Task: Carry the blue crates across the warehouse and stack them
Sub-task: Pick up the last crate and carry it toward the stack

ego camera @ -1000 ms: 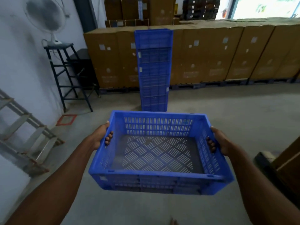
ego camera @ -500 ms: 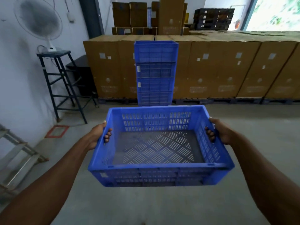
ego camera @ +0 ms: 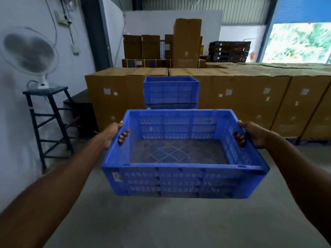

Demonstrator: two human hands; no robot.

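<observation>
Both hands' fingers curled through blue crate handles, bare floor below.

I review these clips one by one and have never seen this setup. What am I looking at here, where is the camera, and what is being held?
There is no machine: a person wears one wide-angle camera on the head, looking forward and down. The left hand and right hand each grip a side handle of an empty blue crate, fingers curled through the slots, holding it in the air. Straight ahead stands a stack of blue crates against a row of cardboard boxes. At left a fan sits on a dark stool. The floor is bare concrete.
</observation>
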